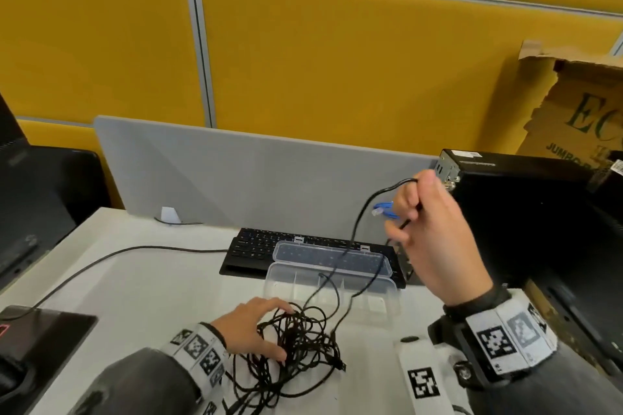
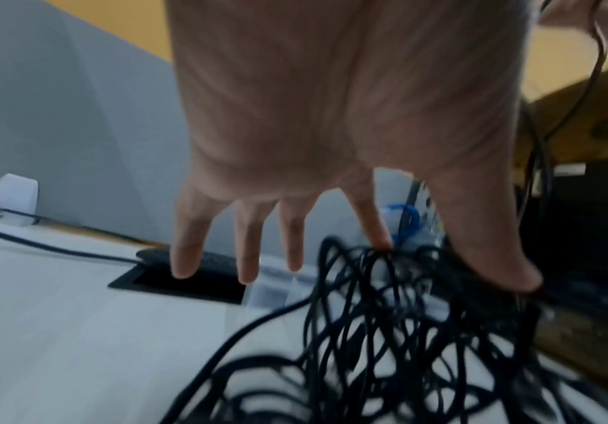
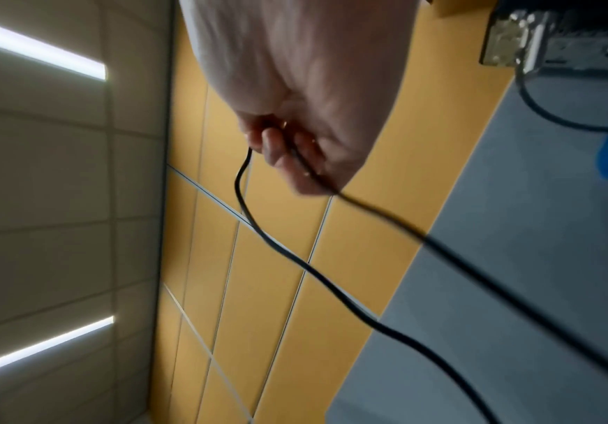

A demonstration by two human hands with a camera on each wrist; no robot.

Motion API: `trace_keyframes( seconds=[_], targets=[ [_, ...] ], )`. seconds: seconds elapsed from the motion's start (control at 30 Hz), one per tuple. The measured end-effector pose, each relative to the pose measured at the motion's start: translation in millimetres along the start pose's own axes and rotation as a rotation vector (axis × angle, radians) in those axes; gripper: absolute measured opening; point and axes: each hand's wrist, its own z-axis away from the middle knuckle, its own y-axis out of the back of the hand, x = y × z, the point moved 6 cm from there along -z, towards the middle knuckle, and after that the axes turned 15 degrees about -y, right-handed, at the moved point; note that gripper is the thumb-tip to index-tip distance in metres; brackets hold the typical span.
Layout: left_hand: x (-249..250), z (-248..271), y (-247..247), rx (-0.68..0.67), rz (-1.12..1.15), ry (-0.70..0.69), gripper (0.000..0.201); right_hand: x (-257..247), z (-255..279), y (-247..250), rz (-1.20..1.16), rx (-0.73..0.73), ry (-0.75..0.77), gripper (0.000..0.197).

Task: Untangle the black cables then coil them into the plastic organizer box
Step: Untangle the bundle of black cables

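**Strand lifted, knot pinned**

While the right hand [image 1: 435,232] holds a loop of black cable [image 1: 362,212] high above the surface [image 1: 141,283], its grip curled tight around the strand, the left hand [image 1: 253,327] lies with fingers spread and fairly straight on the tangle [image 1: 296,344], pressing it down rather than grasping it. From the raised hand two runs of cable fall across the organizer box [image 1: 337,286] and into the knot.

The likeliest trouble, as I judge it, is that a harder upward pull cinches the knot instead of freeing a length, since many loops cross each other under the left palm. The taut runs also pass over the box's front wall, so a sideways tug could drag or tip the light box, or flip its open lid [image 1: 330,254] against the keyboard [image 1: 256,246] behind it. The blue cable [image 1: 384,209] hanging near the raised hand could snag as well.

The box stands open just beyond the tangle. Its divided compartments look bare; the cable only crosses over them, none is coiled inside.
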Motion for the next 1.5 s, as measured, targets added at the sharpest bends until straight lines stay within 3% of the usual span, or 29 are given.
trace_keyframes(
  seconds=[0.07, 0.17, 0.33, 0.47, 0.53, 0.57, 0.67, 0.73, 0.8, 0.9, 0.97, 1.03, 1.1, 1.17, 1.23, 1.33, 1.47, 1.5],
  targets=[
    [-7.0, -6.4, -12.2, 0.009, 0.016, 0.025, 0.076, -15.5, 2.0, 12.8, 0.229, 0.104, 0.141, 0.036],
    [-14.7, -12.3, -27.1, 0.036, 0.046, 0.037, 0.069, -37.8, 9.3, 21.7, 0.609, 0.209, 0.397, 0.037],
    [-18.8, -15.8, -34.6, 0.170, 0.180, -0.029, 0.023, -46.6, 17.9, 38.5, 0.888, 0.429, 0.566, 0.050],
    [-27.3, -6.8, -19.5, 0.455, 0.393, -0.015, 0.042, -38.2, 25.5, 51.2, 1.356, 0.596, 0.745, 0.034],
    [-33.8, 2.9, -7.8, 0.636, 0.455, 0.022, 0.047, -20.7, 17.8, 66.8, 1.690, 0.597, 0.641, 0.038],
    [-36.0, 7.8, -1.5, 0.712, 0.456, 0.029, 0.047, -5.7, 10.9, 77.8, 1.870, 0.564, 0.489, 0.040],
    [-30.7, 20.6, 17.7, 0.849, 0.445, 0.019, 0.045, 51.8, 4.9, 112.2, 2.174, 0.335, -0.283, 0.048],
    [-16.5, 25.5, 29.2, 0.879, 0.402, -0.018, 0.042, 79.8, 12.9, 107.3, 2.171, 0.173, -0.488, 0.045],
    [4.2, 28.0, 39.2, 0.887, 0.321, -0.065, 0.041, 96.9, 11.3, 86.5, 2.076, 0.120, -0.414, 0.043],
    [31.3, 29.0, 51.0, 0.878, 0.234, -0.101, 0.035, 112.1, 4.8, 31.0, 1.773, 0.029, -0.088, 0.071],
    [44.5, 29.4, 57.2, 0.870, 0.206, -0.121, 0.034, 111.2, 4.2, -4.9, 1.786, 0.009, 0.223, 0.076],
    [52.0, 30.3, 62.8, 0.865, 0.200, -0.131, 0.035, 110.0, 2.9, -23.8, 1.799, -0.020, 0.449, 0.062],
    [55.1, 30.0, 67.6, 0.845, 0.213, -0.129, 0.035, 110.0, 3.9, -32.2, 1.774, -0.102, 0.632, 0.028],
    [56.4, 28.2, 70.5, 0.804, 0.270, -0.116, 0.034, 111.5, 5.3, -35.5, 1.755, -0.187, 0.718, 0.010],
    [55.1, 24.5, 69.6, 0.737, 0.429, -0.085, 0.034, 115.3, 4.7, -37.0, 1.770, -0.261, 0.697, 0.016],
    [53.1, 22.3, 64.6, 0.615, 0.717, -0.033, 0.033, 116.0, 0.4, -30.5, 1.703, -0.302, 0.546, 0.013],
    [51.8, 27.2, 70.1, 0.572, 0.957, -0.087, 0.011, 116.6, -3.1, -16.0, 1.362, -0.384, 0.242, 0.012],
    [48.9, 28.2, 72.1, 0.566, 0.906, -0.097, 0.022, 117.4, -3.9, -13.0, 1.265, -0.372, 0.156, 0.011]
  ],
)
